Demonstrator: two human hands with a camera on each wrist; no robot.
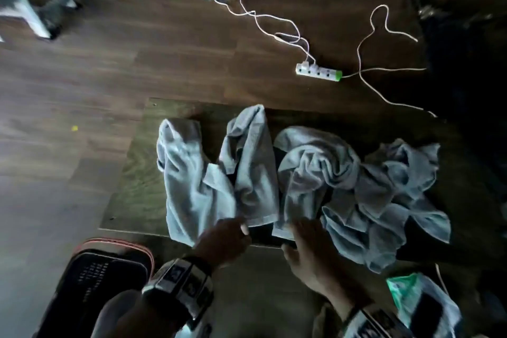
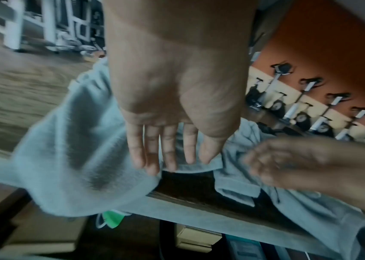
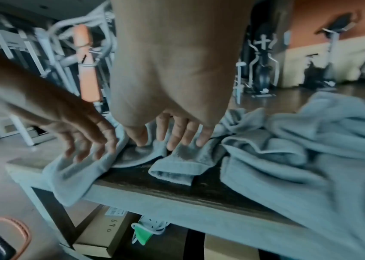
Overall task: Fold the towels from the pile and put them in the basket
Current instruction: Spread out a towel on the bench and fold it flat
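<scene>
A rumpled pale grey towel (image 1: 192, 186) lies on the left half of the dark wooden table (image 1: 131, 173). To its right sits a heap of the same towels (image 1: 370, 195). My left hand (image 1: 241, 228) rests with straight fingers on the rumpled towel's near edge (image 2: 65, 158); the left wrist view shows the fingertips (image 2: 152, 168) at the hem. My right hand (image 1: 301, 225) presses flat fingers (image 3: 172, 144) on a neighbouring towel end (image 3: 177, 168) at the table's front edge. The black basket (image 1: 109, 269) with an orange-red rim stands on the floor at the lower left.
A white power strip (image 1: 318, 72) and loose white cables (image 1: 258, 16) lie on the wooden floor beyond the table. Cardboard boxes (image 3: 101, 228) sit under the table. A green and white bag (image 1: 406, 288) lies by my right arm. Gym machines (image 3: 87, 61) stand behind.
</scene>
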